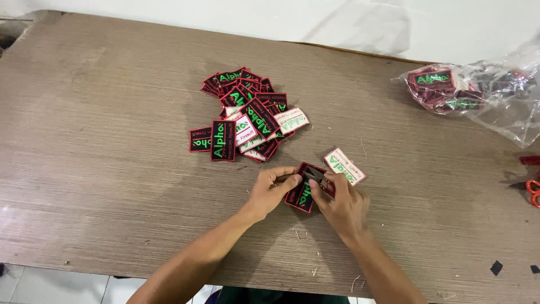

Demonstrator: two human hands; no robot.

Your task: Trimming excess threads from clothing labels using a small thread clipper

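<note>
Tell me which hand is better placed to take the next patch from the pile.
Probably the left hand. It lies on the side of the pile, with bare table between. The right hand lies farther away, and both hands hold a black patch.

The black patch is partly covered by both hands; the plastic bag and red scissors are cut off at the right edge.

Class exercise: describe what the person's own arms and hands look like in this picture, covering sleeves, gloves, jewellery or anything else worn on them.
Both arms are bare as far as the picture shows, with no sleeves in view. The left hand and right hand wear no gloves. No watch, bracelet or ring can be seen on either wrist or on the visible fingers.
</note>
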